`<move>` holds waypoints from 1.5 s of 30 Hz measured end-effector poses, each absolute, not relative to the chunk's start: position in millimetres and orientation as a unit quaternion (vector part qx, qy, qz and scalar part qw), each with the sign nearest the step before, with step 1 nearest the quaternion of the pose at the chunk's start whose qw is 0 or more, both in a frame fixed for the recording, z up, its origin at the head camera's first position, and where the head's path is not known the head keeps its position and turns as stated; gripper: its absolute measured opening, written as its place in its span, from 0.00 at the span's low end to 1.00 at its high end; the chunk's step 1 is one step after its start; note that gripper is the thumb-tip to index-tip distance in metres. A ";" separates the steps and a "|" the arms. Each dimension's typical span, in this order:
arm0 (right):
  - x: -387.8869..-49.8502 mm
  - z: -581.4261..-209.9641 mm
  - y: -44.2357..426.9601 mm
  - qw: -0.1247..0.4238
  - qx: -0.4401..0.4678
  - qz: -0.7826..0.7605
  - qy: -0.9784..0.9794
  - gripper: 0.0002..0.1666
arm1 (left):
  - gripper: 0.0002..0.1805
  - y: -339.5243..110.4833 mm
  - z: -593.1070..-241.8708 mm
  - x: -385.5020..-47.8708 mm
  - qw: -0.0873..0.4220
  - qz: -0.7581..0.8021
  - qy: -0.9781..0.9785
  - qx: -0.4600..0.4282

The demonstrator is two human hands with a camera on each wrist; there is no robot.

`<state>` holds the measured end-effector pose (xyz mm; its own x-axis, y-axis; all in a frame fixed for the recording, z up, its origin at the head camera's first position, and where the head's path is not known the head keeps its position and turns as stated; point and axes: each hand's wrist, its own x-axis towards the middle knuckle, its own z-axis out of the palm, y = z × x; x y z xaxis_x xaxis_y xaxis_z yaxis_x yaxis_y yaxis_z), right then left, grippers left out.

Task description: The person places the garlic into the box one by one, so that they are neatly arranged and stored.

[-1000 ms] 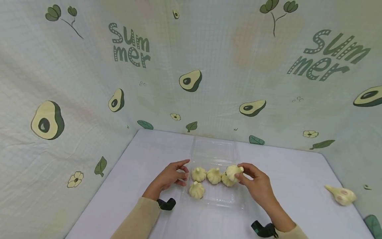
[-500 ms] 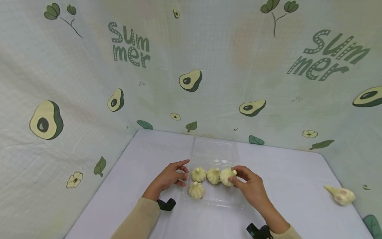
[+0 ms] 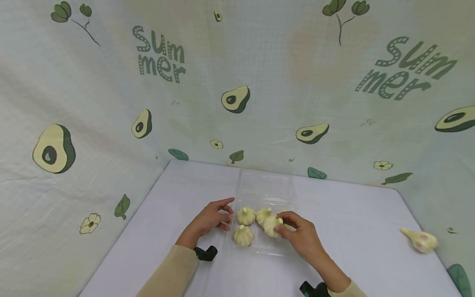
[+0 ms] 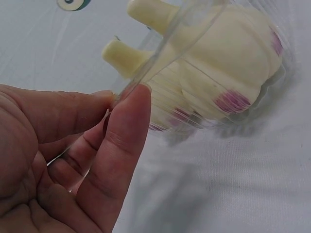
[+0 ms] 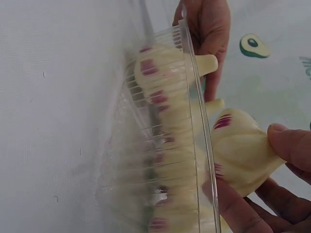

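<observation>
A garlic bulb (image 3: 271, 227) is pinched between the thumb and fingers of my right hand (image 3: 302, 235), low over the clear plastic box (image 3: 259, 250). In the right wrist view, this held bulb (image 5: 243, 150) is above the box rim. My left hand (image 3: 213, 216) pinches the box's left rim, as the left wrist view shows with thumb and fingertip meeting at the edge (image 4: 146, 73). Inside the box sit a back-left bulb (image 3: 245, 215), a front-left bulb (image 3: 243, 236) and a back-middle bulb (image 3: 262, 214). Another bulb is mostly hidden behind my right hand.
The box's clear lid (image 3: 265, 185) lies folded back toward the rear wall. A single garlic bulb with a long stem (image 3: 421, 240) lies at the table's right edge. Printed cloth (image 3: 274, 103) hangs around the white table (image 3: 356, 231).
My right hand has carried its garlic bulb leftward and a little nearer, from above the back-right bulb to the middle of the box. The left hand stays at the rim.
</observation>
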<state>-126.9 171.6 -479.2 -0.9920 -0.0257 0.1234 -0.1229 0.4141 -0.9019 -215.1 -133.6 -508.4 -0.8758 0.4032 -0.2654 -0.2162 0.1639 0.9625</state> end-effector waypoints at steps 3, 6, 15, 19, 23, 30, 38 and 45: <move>-125.9 -480.5 168.7 0.036 0.051 0.529 -0.846 0.17 | 0.40 -134.3 -508.1 -214.0 0.244 0.646 0.720 0.066; -125.1 -481.2 166.5 0.014 0.056 0.533 -0.844 0.17 | 0.41 -134.4 -508.0 -213.1 0.248 0.648 0.717 0.070; -128.8 -486.2 159.2 -0.005 0.100 0.500 -0.860 0.16 | 0.41 -134.4 -507.3 -214.0 0.247 0.647 0.718 0.069; -130.1 -488.3 158.4 0.008 0.118 0.467 -0.876 0.15 | 0.41 -135.4 -507.5 -215.0 0.242 0.646 0.721 0.068; -130.8 -490.6 159.9 0.008 0.122 0.454 -0.882 0.15 | 0.40 -135.5 -507.0 -214.2 0.239 0.646 0.722 0.071; -131.7 -494.4 162.8 -0.001 0.131 0.450 -0.883 0.14 | 0.41 -133.9 -506.5 -213.8 0.240 0.648 0.719 0.078; -132.4 -497.2 163.1 -0.002 0.131 0.442 -0.887 0.14 | 0.41 -133.5 -505.6 -214.0 0.240 0.646 0.721 0.078; -132.6 -497.7 160.1 0.002 0.122 0.418 -0.900 0.14 | 0.41 -132.1 -505.4 -214.8 0.242 0.645 0.721 0.073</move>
